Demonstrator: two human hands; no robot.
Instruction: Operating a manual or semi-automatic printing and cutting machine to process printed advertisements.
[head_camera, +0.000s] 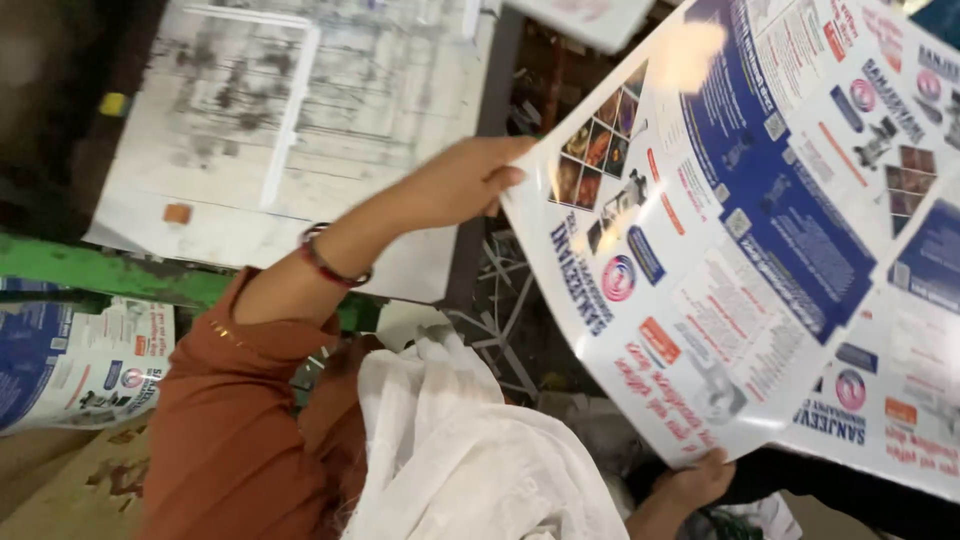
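Note:
A large glossy printed sheet (760, 230), white with blue panels and small photos, fills the right side and is lifted at a slant. My left hand (465, 180) reaches out from a rust-orange sleeve (240, 420), with a bracelet on the wrist, and grips the sheet's left edge. My right hand (700, 478) holds the sheet's lower edge near the bottom of the view, and only its knuckles show. A white cloth (460, 450) drapes below my left arm.
A stained white board (300, 120) lies at the top left behind a green metal rail (90, 268). More printed sheets (70, 360) lie at the left edge. Paper offcuts (510, 300) are piled in the dark gap under the sheet.

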